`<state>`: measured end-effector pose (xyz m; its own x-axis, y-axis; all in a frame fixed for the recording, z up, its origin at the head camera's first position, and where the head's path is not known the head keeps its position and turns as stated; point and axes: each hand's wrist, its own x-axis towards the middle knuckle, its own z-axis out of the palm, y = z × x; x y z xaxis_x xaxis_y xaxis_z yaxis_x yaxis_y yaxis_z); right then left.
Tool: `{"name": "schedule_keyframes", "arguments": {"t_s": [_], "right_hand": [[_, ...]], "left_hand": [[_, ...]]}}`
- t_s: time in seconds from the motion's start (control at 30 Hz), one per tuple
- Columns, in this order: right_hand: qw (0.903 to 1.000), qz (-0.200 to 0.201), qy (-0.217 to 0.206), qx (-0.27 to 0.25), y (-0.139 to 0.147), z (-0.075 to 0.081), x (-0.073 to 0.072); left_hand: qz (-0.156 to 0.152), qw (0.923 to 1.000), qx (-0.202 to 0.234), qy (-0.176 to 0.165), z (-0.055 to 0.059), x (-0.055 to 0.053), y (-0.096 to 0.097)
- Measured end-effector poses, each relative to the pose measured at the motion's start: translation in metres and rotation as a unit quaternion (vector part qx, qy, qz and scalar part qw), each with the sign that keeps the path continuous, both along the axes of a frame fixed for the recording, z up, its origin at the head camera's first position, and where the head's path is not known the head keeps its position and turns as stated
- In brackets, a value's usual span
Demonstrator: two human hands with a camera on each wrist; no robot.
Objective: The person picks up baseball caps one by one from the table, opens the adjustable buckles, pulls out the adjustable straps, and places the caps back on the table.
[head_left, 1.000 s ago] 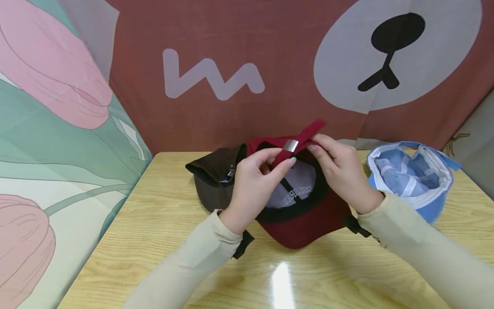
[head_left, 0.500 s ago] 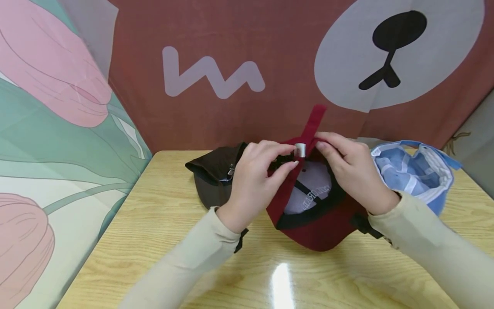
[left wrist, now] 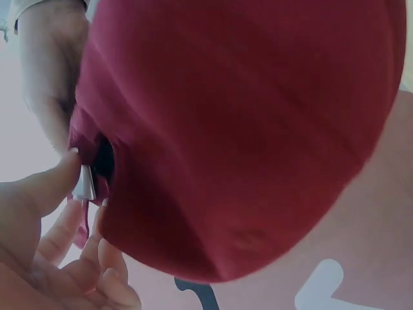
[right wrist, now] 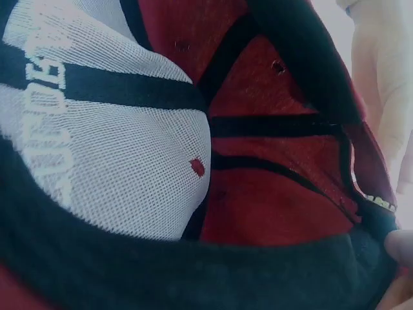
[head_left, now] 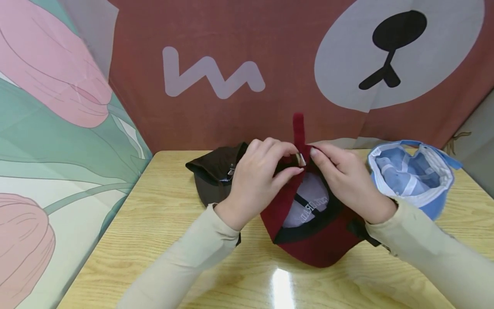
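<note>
A dark red baseball cap [head_left: 324, 253] is held up over the table, its inside facing me and its brim pointing down. My left hand [head_left: 257, 184] pinches the silver strap buckle [head_left: 301, 160] at the cap's back; the left wrist view shows the thumb on one face of the buckle [left wrist: 84, 184]. Above it, the loose end of the red strap [head_left: 299, 128] sticks straight up. Close by, my right hand [head_left: 349, 182] grips the cap's back edge beside the buckle between thumb and fingers. The right wrist view looks into the cap's mesh lining [right wrist: 129, 155].
Left of the red cap lies a dark brown cap [head_left: 212, 189], partly behind my left hand. A light blue cap [head_left: 413, 176] rests opening-up on the right side of the wooden table [head_left: 154, 240]. A printed cloth [head_left: 270, 51] hangs behind the table.
The loose strap end swung from slanting right to upright. The left hand shifted right along with the buckle, and the cap tilted and moved right, then slightly lower.
</note>
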<state>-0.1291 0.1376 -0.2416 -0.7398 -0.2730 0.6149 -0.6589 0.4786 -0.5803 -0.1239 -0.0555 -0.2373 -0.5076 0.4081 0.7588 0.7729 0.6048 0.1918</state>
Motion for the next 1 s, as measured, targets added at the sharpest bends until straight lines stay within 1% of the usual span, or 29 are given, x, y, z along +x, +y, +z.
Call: {"name": "schedule_keyframes", "arguments": {"t_s": [0.1, 0.17, 0.33, 0.4, 0.5, 0.6, 0.67, 0.77, 0.8, 0.9, 1.0], "right_hand": [[1.0, 0.007, -0.003, 0.003, -0.002, -0.001, 0.001], [0.9999, 0.004, -0.005, 0.009, -0.003, -0.002, 0.003], [0.9988, -0.018, -0.006, 0.045, -0.005, -0.003, 0.004], [0.9984, -0.021, -0.006, 0.052, -0.006, -0.004, 0.004], [0.9988, -0.022, -0.004, 0.044, -0.006, -0.004, 0.002], [0.9995, -0.02, -0.01, 0.021, -0.005, -0.003, 0.001], [0.9997, -0.018, -0.016, 0.008, -0.005, -0.002, 0.0], [0.9998, -0.012, -0.014, 0.0, -0.005, -0.001, 0.0], [0.9999, -0.011, -0.009, 0.0, -0.005, 0.0, 0.0], [0.9999, -0.01, 0.006, 0.006, -0.006, 0.001, 0.0], [0.9999, -0.007, -0.002, 0.007, -0.007, 0.002, 0.001]], "left_hand": [[-0.005, 0.9998, -0.018, -0.006, 0.0, 0.0, 0.0], [-0.006, 0.9996, -0.029, -0.004, 0.0, 0.0, -0.001], [-0.007, 0.9992, -0.039, -0.004, -0.001, 0.0, -0.001], [-0.012, 0.999, -0.042, -0.01, -0.002, 0.001, -0.001], [-0.016, 0.999, -0.041, -0.009, -0.001, 0.002, -0.003], [-0.01, 0.9998, -0.02, 0.0, -0.001, 0.003, -0.006], [0.001, 1.0, 0.002, 0.008, -0.002, 0.003, -0.007], [0.029, 0.9992, 0.018, 0.02, -0.006, 0.007, -0.007], [0.044, 0.9986, 0.018, 0.024, -0.008, 0.008, -0.006], [0.093, 0.9949, -0.004, 0.04, -0.014, 0.009, -0.003], [0.127, 0.9902, -0.021, 0.054, -0.018, 0.008, -0.001]]}}
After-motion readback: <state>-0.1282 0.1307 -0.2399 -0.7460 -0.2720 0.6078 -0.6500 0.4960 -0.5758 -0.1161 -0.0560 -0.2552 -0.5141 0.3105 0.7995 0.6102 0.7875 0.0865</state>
